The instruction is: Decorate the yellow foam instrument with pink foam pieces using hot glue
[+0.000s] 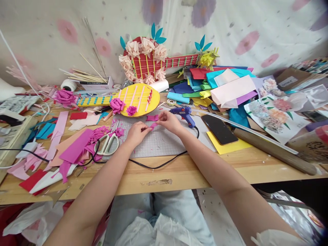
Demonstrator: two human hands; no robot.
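Observation:
My left hand [137, 133] and my right hand [169, 121] meet over the grey cutting mat [164, 145]. Between their pinched fingertips is a small magenta crepe paper piece [154, 125]. Just beyond the fingers lies another magenta paper piece [152, 118]. A blue hot glue gun [185, 114] rests right of my right hand, its black cord curving across the mat. Scissors with pale handles [109, 141] lie left of my left hand. Behind the hands is a yellow paper guitar [139, 97] with magenta paper flowers.
A red guitar with paper roses [143, 65] stands at the back. Coloured paper sheets [233, 87] pile up at the back right, near a phone [219, 129] on yellow paper. Magenta and pink scraps [77, 147] cover the left. A wooden rod [275, 150] lies at right.

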